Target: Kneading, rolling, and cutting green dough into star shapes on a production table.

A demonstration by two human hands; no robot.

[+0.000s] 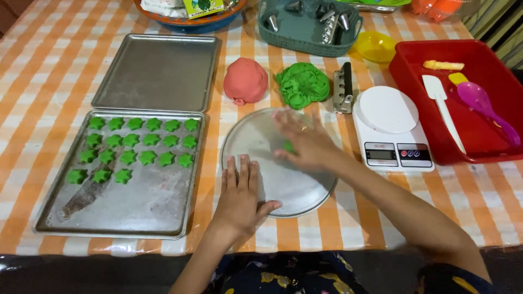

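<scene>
My left hand (240, 191) lies flat, fingers spread, on the near left rim of a round metal plate (294, 188). My right hand (303, 139) presses palm-down on the plate over a small piece of green dough (287, 146) that peeks out under the fingers. Behind the plate sit a pink dough ball (245, 80) and a rough lump of green dough (303, 83). To the left, a metal baking tray (158, 204) holds several green star-shaped dough pieces (132, 147) in rows.
An empty baking tray (158, 71) lies behind the filled one. A white kitchen scale (391, 128) stands right of the plate, beside a metal tool (342, 87). A red tub (474, 139) holds spatulas and a purple spoon. A teal basket (305, 32) and yellow bowl (375, 46) stand at the back.
</scene>
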